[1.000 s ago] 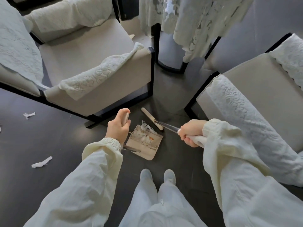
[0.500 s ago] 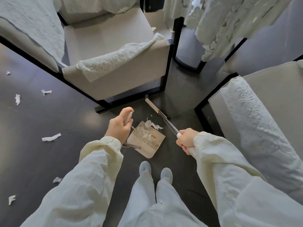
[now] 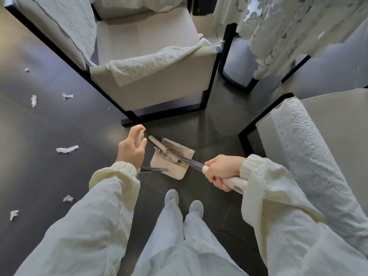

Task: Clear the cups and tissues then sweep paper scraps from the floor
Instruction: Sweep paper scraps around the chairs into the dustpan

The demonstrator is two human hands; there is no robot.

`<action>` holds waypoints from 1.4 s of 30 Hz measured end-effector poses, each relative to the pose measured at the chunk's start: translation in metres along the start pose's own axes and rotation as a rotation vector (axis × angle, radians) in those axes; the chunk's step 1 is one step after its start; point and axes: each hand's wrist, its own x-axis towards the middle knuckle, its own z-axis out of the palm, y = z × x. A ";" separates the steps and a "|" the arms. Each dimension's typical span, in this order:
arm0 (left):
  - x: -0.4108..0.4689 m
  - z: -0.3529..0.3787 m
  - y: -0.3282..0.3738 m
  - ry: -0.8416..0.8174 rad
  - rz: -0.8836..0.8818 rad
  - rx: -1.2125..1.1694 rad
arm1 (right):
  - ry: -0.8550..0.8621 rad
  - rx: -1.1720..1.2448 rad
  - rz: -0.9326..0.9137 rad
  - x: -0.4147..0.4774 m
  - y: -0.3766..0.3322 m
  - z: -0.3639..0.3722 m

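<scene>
Littering: scraps lie scattered on the floor, all well left of the left hand; the nearest is a long strip level with it.
Left hand: curled round the top of the upright handle of the dustpan, thumb over its tip.
Dustpan: just right of and below that grip; the broom covers its mouth, so what it holds I cannot tell.
Broom: head lies across the dustpan, shaft slanting right into the right hand.
Right hand: fist closed round the broom's white handle.
Chair: close right of that fist.
Risk: moving left toward the scraps, a tilted dustpan could spill its load; a swung shaft could knock the chair; a fast stroke would probably scatter the light paper instead of gathering it.
</scene>
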 end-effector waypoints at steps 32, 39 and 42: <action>-0.093 -0.322 -0.202 0.759 -0.456 -0.013 | 0.069 -0.350 -0.487 0.045 -0.253 0.315; -0.046 -0.389 -0.240 0.762 -0.440 -0.020 | 0.009 -0.194 -0.482 0.065 -0.326 0.335; -0.010 -0.407 -0.251 0.739 -0.442 -0.004 | 0.011 -0.128 -0.477 0.078 -0.369 0.337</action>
